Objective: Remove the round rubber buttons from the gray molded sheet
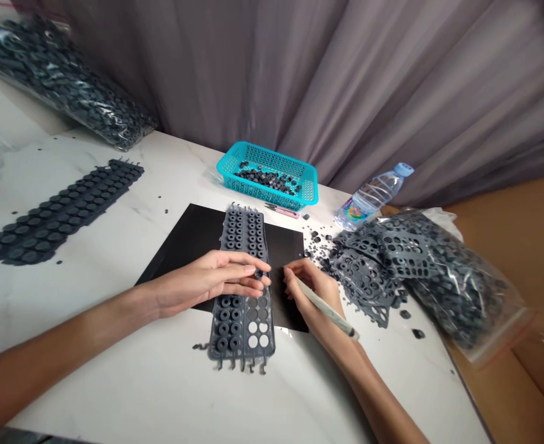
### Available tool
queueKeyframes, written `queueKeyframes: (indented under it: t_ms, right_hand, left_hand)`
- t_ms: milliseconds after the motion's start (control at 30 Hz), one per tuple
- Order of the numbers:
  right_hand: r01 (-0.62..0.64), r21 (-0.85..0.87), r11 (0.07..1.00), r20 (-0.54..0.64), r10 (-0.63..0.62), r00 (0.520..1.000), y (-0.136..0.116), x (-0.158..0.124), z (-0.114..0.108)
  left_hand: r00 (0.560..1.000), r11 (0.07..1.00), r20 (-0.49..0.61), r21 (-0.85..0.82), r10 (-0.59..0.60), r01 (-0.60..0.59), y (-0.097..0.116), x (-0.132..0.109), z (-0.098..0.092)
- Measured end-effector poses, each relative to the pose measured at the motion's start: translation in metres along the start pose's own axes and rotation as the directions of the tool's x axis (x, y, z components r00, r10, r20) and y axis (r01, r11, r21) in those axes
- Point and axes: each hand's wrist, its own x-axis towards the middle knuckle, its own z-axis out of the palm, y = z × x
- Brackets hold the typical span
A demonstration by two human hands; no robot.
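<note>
A long grey rubber sheet (243, 240) of moulded round pieces lies across a black mat (186, 243); several holes at its near right end are punched out. My left hand (216, 280) rests flat across the sheet's middle, fingers stretched out and pressing it down. My right hand (311, 290) sits just right of the sheet, closed around a thin pen-like tool (327, 308) whose tip points toward the sheet's right edge.
A turquoise basket (309, 185) holds loose grey pieces, with pink snips (284, 211) in front. Emptied sheets (369, 265) and a plastic bag (466, 290) pile at right, beside a water bottle (374, 194). Another full sheet (54, 213) and a bag (63, 80) lie left.
</note>
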Motion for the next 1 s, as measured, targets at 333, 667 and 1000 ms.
queueKeyframes:
  t_ms: [333,667,1000]
  right_hand:
    - [0.018,-0.006,1.000,-0.005,-0.018,1.000,-0.001,0.002,0.000]
    - [0.036,-0.030,0.999,-0.003,-0.036,0.999,-0.001,0.000,0.000]
    - [0.090,-0.023,0.996,-0.011,-0.090,0.996,0.004,0.001,0.002]
  left_hand:
    - [1.000,0.999,0.005,-0.039,-0.028,0.028,0.001,-0.002,0.003]
    - [0.998,0.994,0.009,-0.091,-0.062,0.062,-0.003,0.001,0.001]
    - [0.973,0.944,-0.091,0.276,0.211,-0.178,0.047,0.057,-0.021]
